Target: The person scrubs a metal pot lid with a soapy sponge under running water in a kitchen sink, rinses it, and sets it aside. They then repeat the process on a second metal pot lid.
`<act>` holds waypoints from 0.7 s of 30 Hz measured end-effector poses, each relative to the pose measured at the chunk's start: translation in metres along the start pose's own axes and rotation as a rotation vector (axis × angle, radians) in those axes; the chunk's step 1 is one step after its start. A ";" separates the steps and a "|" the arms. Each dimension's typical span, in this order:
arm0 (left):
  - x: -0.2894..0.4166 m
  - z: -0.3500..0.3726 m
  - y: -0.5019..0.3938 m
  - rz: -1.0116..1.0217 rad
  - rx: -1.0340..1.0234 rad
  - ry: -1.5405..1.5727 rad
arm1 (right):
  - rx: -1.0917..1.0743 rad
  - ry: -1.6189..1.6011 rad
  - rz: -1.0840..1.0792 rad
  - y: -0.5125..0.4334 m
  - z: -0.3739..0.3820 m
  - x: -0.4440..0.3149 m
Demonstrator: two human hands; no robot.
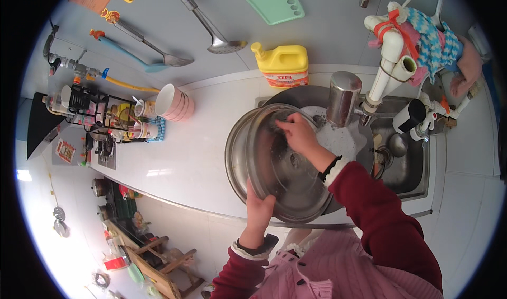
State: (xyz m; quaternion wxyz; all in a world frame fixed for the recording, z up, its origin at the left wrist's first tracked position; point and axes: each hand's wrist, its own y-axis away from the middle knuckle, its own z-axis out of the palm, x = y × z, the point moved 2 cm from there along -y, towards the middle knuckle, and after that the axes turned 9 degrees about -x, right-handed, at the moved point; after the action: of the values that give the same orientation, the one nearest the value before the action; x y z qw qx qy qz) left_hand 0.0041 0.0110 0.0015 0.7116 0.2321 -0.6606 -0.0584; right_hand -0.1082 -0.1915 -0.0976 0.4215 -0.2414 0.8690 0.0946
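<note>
A large round glass lid with a metal rim (273, 168) is tilted over the sink's left side. My left hand (259, 210) grips its lower left edge. Against the lid's upper part, my right hand (299, 134) presses with bent fingers on something dark and mesh-like, perhaps a scrubber, mostly hidden. Under and left of the glass lid shows a round metal piece (237, 156), a pan or another lid. White suds (336, 138) fill a large dark basin (364, 156) behind my right hand. A metal cylinder (344, 97) stands over the suds.
A yellow detergent jug (283, 65) stands against the wall behind the basin. To the right, the steel sink bowl (412, 168) holds a ladle (398, 144). White pipes (390, 57) with cloths rise at the back right. Stacked pink bowls (174, 103) stand left on the counter.
</note>
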 end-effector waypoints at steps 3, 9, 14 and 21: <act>0.000 0.003 0.000 0.078 -0.047 0.060 | 0.145 0.110 0.211 0.005 -0.002 0.000; -0.001 0.000 0.000 0.053 0.022 0.151 | 0.034 -0.100 -0.135 0.040 0.000 0.007; -0.003 0.006 -0.003 0.051 0.126 0.198 | -0.004 0.174 0.520 0.068 -0.036 0.092; 0.002 0.015 -0.004 0.026 0.163 0.223 | 0.120 -0.147 0.511 0.052 0.009 0.125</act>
State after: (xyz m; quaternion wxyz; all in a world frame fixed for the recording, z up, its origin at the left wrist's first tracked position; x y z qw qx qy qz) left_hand -0.0095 0.0029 0.0025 0.7601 0.2854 -0.5830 0.0308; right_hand -0.1942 -0.1858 -0.2028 0.4596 0.0187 0.8728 0.1635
